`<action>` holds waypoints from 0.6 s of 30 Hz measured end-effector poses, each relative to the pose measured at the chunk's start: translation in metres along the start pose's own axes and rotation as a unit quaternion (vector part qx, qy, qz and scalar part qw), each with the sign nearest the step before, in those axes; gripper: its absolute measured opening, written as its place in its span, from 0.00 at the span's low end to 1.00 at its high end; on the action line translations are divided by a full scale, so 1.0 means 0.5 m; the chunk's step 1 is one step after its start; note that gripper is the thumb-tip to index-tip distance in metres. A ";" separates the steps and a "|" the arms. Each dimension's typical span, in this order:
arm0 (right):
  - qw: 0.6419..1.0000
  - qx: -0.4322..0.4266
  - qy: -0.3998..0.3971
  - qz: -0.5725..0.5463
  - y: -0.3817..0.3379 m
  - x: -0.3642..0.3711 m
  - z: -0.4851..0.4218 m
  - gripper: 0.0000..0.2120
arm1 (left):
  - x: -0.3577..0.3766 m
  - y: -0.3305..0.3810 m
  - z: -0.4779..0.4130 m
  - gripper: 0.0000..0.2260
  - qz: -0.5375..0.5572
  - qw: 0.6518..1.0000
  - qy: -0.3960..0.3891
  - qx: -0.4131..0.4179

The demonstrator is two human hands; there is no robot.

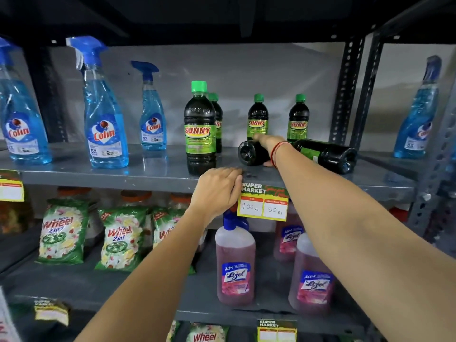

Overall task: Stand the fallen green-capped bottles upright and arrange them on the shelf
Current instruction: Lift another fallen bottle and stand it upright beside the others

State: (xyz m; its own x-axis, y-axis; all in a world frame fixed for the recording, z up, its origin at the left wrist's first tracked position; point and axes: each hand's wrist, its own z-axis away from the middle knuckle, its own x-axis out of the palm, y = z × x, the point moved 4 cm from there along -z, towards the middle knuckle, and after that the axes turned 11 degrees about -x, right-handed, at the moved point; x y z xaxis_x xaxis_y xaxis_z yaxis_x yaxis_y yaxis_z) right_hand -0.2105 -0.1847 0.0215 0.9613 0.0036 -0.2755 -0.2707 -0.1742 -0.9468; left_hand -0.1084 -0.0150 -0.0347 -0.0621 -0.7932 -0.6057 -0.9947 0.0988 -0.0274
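On the grey shelf [153, 172] several dark green-capped Sunny bottles stand upright: one at the front [199, 129], one just behind it [217, 119], and two at the back [257, 117] [299, 118]. Two bottles lie on their sides: one [249, 153] with its base toward me and another [328, 155] to its right. My right hand [267, 141] reaches over the nearer fallen bottle and wraps around it; a red thread is on the wrist. My left hand [218, 191] rests with curled fingers on the shelf's front edge, holding nothing.
Blue Colin spray bottles [104, 114] stand on the shelf's left part, another [417, 112] at the far right. A price tag [262, 206] hangs from the shelf edge. Below are Wheel packets [63, 230] and pink Lizol bottles [235, 262]. A metal upright [345, 90] bounds the right side.
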 end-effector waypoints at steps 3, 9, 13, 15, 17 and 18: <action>0.999 0.028 -0.018 -0.032 0.004 0.005 -0.012 0.27 | -0.001 0.002 0.001 0.19 0.004 1.000 0.012 -0.014; 0.993 0.026 -0.040 -0.111 -0.008 -0.018 0.041 0.15 | -0.007 0.004 0.002 0.18 0.000 1.000 0.012 -0.024; 0.984 -0.058 0.030 -0.168 0.000 -0.032 0.031 0.32 | -0.008 0.007 0.005 0.18 0.003 1.000 0.013 -0.017; 0.981 -0.141 0.068 -0.113 -0.022 -0.046 0.049 0.22 | -0.009 0.008 0.006 0.19 0.005 1.000 0.012 -0.019; 0.976 -0.203 0.076 -0.030 -0.036 -0.048 0.050 0.24 | -0.010 0.010 0.006 0.19 0.007 1.000 0.013 -0.021; 0.973 -0.219 0.070 0.005 -0.038 -0.043 0.050 0.27 | -0.010 0.010 0.005 0.19 0.007 1.000 0.015 -0.020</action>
State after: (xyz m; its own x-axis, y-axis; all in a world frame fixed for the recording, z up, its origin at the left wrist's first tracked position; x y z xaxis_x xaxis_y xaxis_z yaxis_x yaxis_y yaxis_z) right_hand -0.2275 -0.1569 0.0412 0.9647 -0.1289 -0.2296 -0.2613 -0.5761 -0.7745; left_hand -0.1129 -0.0091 -0.0338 -0.0788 -0.8095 -0.5819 -0.9961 0.0869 0.0140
